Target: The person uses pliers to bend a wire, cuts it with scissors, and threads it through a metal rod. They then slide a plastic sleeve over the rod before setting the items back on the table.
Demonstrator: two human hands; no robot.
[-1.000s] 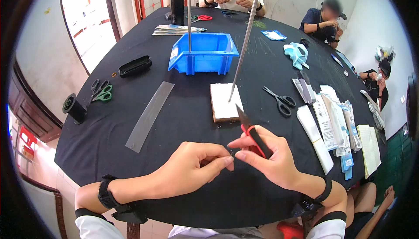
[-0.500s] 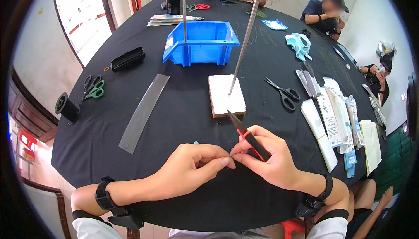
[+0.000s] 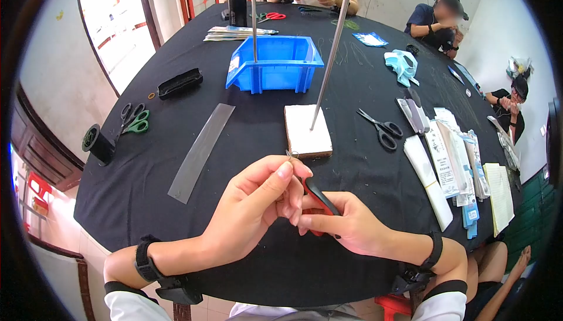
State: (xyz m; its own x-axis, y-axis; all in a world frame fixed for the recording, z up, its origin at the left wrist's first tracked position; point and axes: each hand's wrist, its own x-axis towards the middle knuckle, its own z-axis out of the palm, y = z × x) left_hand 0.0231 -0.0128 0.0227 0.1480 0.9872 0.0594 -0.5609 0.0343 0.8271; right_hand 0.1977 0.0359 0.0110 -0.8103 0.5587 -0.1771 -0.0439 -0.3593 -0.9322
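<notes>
My left hand (image 3: 252, 206) is raised above the black tablecloth. Its thumb and forefinger pinch something tiny and thin, like a bit of line or wire, too small to name. My right hand (image 3: 352, 221) grips red-and-black scissors (image 3: 319, 196) by the handles. Their blades point up and left, partly hidden behind my left fingers. The fingertips of both hands meet near the scissors. Just beyond stands a white block (image 3: 302, 136) with an upright metal rod (image 3: 329, 57) rising from it.
A blue bin (image 3: 281, 77) stands behind the block. To the left are a clear strip (image 3: 202, 154), green-handled scissors (image 3: 138, 123), a thread spool (image 3: 99, 145) and a black tray (image 3: 180, 83). Black scissors (image 3: 384, 130) and paper packets (image 3: 448, 162) lie right. Other people sit around the table.
My left hand has risen and turned, bringing the pinched piece up. My right hand has shifted slightly down and left, and the scissors' blades now pass behind my left fingers.
</notes>
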